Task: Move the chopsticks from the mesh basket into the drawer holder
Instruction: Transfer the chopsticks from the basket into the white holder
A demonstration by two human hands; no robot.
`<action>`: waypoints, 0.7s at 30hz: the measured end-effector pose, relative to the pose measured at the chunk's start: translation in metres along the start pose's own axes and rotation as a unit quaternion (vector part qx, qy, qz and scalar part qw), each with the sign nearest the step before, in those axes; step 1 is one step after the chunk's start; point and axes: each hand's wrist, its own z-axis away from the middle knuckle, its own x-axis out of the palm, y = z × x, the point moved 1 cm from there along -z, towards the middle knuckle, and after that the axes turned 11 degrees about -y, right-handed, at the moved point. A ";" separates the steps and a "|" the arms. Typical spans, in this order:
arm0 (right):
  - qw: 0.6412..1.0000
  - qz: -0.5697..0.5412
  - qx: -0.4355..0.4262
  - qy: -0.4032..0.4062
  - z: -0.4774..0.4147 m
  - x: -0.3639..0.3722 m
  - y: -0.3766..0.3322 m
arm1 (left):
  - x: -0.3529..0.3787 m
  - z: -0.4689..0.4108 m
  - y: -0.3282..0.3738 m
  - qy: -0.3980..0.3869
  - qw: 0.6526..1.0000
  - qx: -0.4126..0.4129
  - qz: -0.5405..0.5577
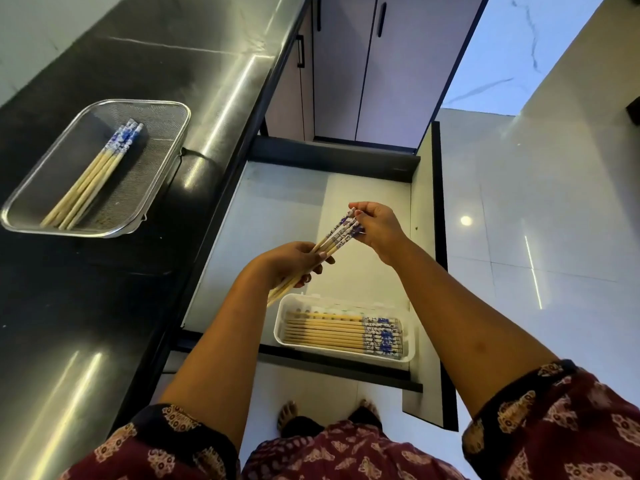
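Bamboo bundle of chopsticks (pixel 329 242) is gripped by both hands, left hand (pixel 291 263) closed mid-shaft, right hand (pixel 375 226) pinching patterned ends; axis is angled vs. drawer holder (pixel 346 299) just below, so rotation is needed. More are left in mesh basket (pixel 166 109).

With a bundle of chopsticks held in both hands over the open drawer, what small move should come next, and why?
Probably lower the held bundle of blue-patterned wooden chopsticks into the white plastic holder, patterned ends to the right like those already lying there. Left hand grips the plain ends, right hand the patterned ends, just above the holder.
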 end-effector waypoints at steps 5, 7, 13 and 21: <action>0.918 0.373 -0.125 -0.056 0.000 0.008 0.003 | 0.004 -0.013 -0.007 0.016 0.998 -0.013 -0.065; 0.856 0.483 -0.091 -0.158 0.004 0.018 0.006 | 0.009 -0.020 -0.008 0.011 0.994 -0.007 -0.104; 0.768 0.570 0.038 -0.290 0.018 0.023 0.028 | 0.037 -0.036 -0.028 -0.011 0.965 0.001 -0.263; 0.729 0.606 0.069 -0.310 0.037 0.023 0.078 | 0.072 -0.043 -0.068 0.026 0.944 0.040 -0.327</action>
